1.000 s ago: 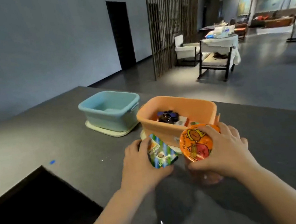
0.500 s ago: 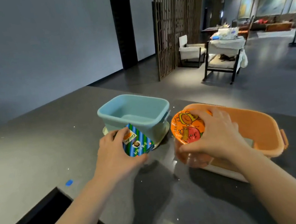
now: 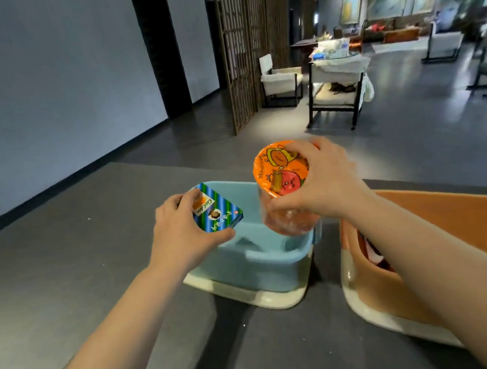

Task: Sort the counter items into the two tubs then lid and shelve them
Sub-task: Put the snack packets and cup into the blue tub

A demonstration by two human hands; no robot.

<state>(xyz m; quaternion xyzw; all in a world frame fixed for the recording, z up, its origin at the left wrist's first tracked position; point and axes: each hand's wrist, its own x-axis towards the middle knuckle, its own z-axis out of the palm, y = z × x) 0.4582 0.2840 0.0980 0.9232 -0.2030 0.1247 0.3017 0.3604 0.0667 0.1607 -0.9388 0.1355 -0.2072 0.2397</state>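
My left hand [image 3: 180, 228] grips a small blue-and-green striped snack box [image 3: 216, 211] over the left rim of the light blue tub [image 3: 259, 264]. My right hand [image 3: 325, 178] holds a clear cup with an orange cartoon lid [image 3: 280, 168], tilted above the blue tub's right side. The blue tub stands on a cream lid [image 3: 282, 298] and looks bare inside. To the right sits the orange tub [image 3: 456, 212] on its own cream lid [image 3: 373, 312]; my right forearm hides most of what lies in it.
Both tubs stand on a dark grey counter [image 3: 63, 285] whose far edge drops to an open hall floor. A wooden lattice screen [image 3: 250, 37], chairs and a cloth-covered table [image 3: 339, 78] stand far beyond.
Both hands carried the snack box and the cup from in front of the orange tub leftward and up, over the blue tub. The view shifted left and closer to the tubs.
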